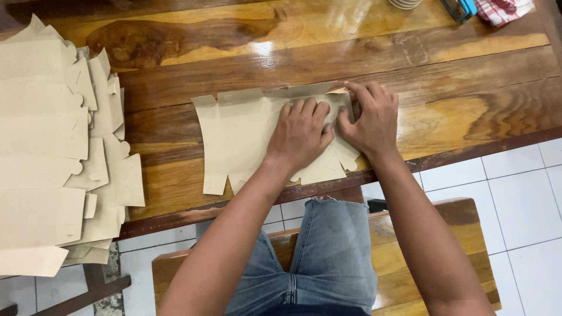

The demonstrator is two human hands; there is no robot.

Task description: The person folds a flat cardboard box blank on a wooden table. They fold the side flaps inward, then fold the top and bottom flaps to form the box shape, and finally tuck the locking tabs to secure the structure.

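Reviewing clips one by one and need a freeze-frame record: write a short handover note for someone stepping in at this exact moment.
Left hand: flat, pressing on the cardboard blank.
Right hand: fingers pressing the blank's right end, where a flap along the top edge looks partly folded.
The blank lies flat at the near edge of the wooden table; a stack of flat blanks sits at the left.
Done: creasing apparently begun at the right end.
Left: rest of the blank still unfolded; stack untouched.

Hands [336,126] cover cardboard blank [240,134] right part.
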